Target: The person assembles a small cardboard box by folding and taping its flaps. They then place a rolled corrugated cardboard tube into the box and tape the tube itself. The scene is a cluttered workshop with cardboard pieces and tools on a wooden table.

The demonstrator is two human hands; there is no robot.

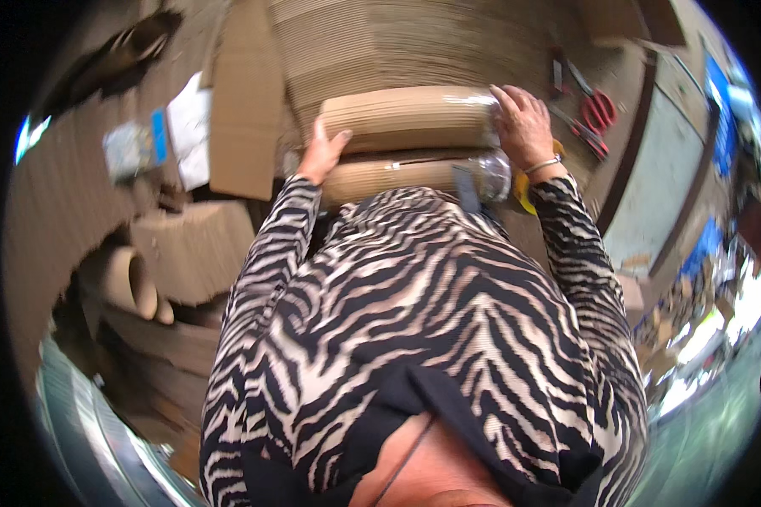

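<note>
Between my two hands lies a bundle of stacked brown cardboard strips, with shiny clear film or tape at its right end. My left hand grips the bundle's left end, thumb spread on the near side. At the other end my right hand closes over the film-covered corner, fingers curled over the top. A second, similar cardboard bundle sits closer to my body, also with shiny film on its right end. Part of it is hidden by my patterned top.
Flat cardboard strips are stacked in rows behind the bundles. To the right lie red-handled scissors and another red-handled tool, near a yellow ring-shaped item. Leftward are a cardboard sheet, a carton and cardboard tubes.
</note>
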